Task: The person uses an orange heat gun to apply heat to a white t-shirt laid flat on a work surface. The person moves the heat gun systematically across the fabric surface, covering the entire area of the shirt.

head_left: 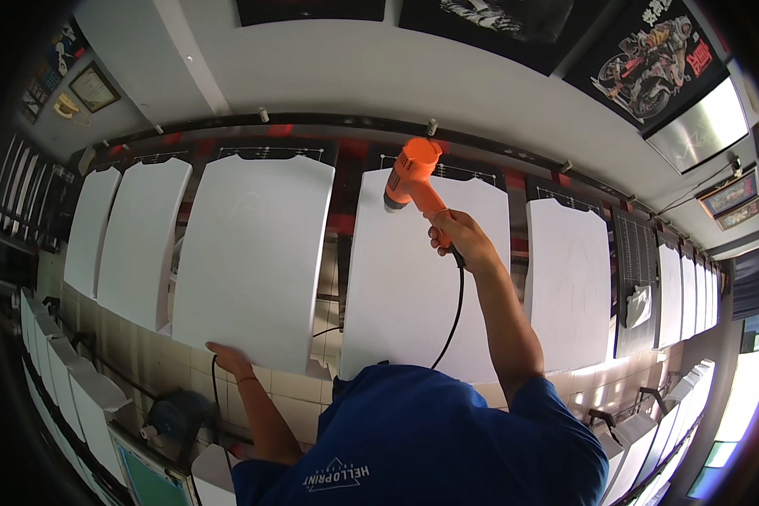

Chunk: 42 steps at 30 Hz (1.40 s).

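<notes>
Here, right hand point(464, 242) grasps orange heat gun point(413, 173), likely light, best held by its handle point(430, 201); left of it, left hand point(231, 362), grip unclear, touches white panel point(249, 253).

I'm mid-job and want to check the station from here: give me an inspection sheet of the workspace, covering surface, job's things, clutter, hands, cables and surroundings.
Surface: dark boards in a row, most of them bearing white sheet-like pieces.
Job's things: orange heat gun over the white piece ahead of the person; whether it is running cannot be told.
Clutter: crumpled white item on a dark board to the right.
Hands: right hand grips the gun's handle; left hand at the near edge of the left-hand white piece, grip unclear.
Cables: black cord runs from the handle toward the person; another black cable below the left hand.
Surroundings: posters and a framed picture on the walls.
</notes>
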Available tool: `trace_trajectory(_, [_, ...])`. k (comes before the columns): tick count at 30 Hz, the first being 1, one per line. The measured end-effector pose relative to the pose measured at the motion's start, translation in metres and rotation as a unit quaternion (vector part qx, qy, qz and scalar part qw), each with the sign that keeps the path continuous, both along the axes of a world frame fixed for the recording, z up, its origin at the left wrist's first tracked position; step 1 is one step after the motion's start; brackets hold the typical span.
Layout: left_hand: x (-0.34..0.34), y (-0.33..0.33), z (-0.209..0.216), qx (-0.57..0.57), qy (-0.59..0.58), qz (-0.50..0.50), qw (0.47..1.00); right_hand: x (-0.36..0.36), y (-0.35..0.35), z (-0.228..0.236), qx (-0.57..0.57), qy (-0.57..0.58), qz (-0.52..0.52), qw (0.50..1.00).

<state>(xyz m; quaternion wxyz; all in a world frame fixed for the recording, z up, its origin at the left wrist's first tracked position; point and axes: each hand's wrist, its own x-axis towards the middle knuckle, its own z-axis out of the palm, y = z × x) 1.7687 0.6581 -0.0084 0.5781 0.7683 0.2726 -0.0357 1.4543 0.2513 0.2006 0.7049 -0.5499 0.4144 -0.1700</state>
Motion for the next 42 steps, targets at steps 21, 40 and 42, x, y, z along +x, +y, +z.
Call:
trace_trajectory(21, [0.004,0.006,-0.006,0.055,0.024,-0.007,0.998,-0.012,0.006,0.017,-0.01,0.113,0.034,0.993])
trace_trajectory(40, [0.009,0.016,-0.018,0.057,0.023,-0.011,0.998,-0.045,0.01,0.011,-0.004,0.1,0.0,0.995])
trace_trajectory(42, [0.008,0.013,-0.018,0.061,0.014,-0.002,0.998,-0.048,0.019,0.016,0.019,0.114,0.019,0.993])
